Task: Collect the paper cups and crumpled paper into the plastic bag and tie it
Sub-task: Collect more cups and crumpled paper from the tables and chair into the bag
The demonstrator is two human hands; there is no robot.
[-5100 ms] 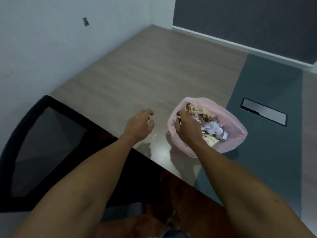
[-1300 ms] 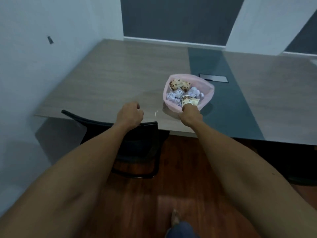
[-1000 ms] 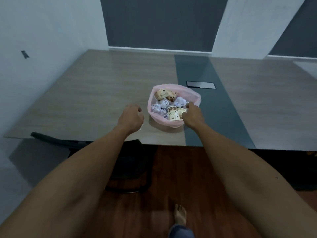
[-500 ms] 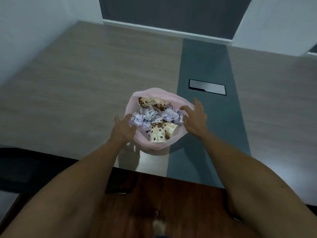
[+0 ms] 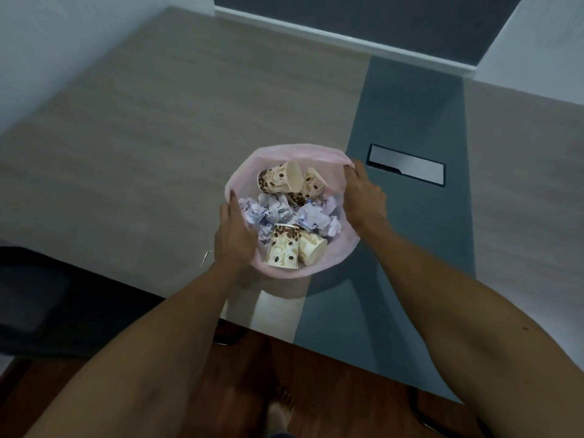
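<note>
The room is dim, with a cool bluish cast. A soft shadow pools on the table (image 5: 132,172) near the plastic bag (image 5: 344,248). The wide lens bends lines at the edges. Detail is soft and slightly blurred throughout.
</note>
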